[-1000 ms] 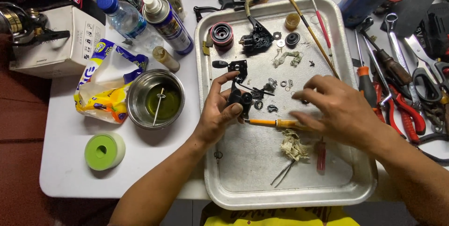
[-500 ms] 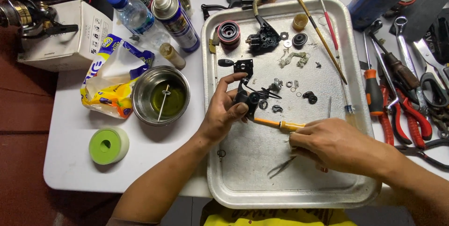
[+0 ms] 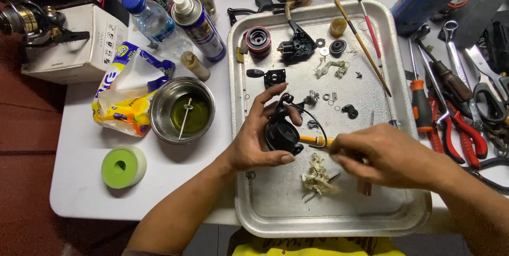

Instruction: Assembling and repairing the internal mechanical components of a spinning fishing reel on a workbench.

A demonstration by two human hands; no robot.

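My left hand (image 3: pixel 260 139) grips a black fishing-reel rotor part with a wire bail arm (image 3: pixel 283 131) above the metal tray (image 3: pixel 403 219). My right hand (image 3: pixel 382 155) holds an orange-handled small tool (image 3: pixel 313 140) whose tip touches the black part. A crumpled dirty tissue (image 3: pixel 317 176) lies on the tray just below both hands. Small washers, screws and black reel pieces (image 3: pixel 328 97) are scattered on the tray above my hands.
A steel bowl of oil with a pin (image 3: pixel 183 110), a green tape roll (image 3: pixel 123 166), a snack bag (image 3: pixel 127 86), a spray can (image 3: pixel 197 23), a water bottle (image 3: pixel 148 17) and a white box (image 3: pixel 74 44) stand left of the tray. Screwdrivers, pliers and wrenches (image 3: pixel 450 107) lie at right.
My left hand has lifted the black reel part off the tray and turned it. My right hand has shifted down and right, bringing the orange-handled tool against the part.
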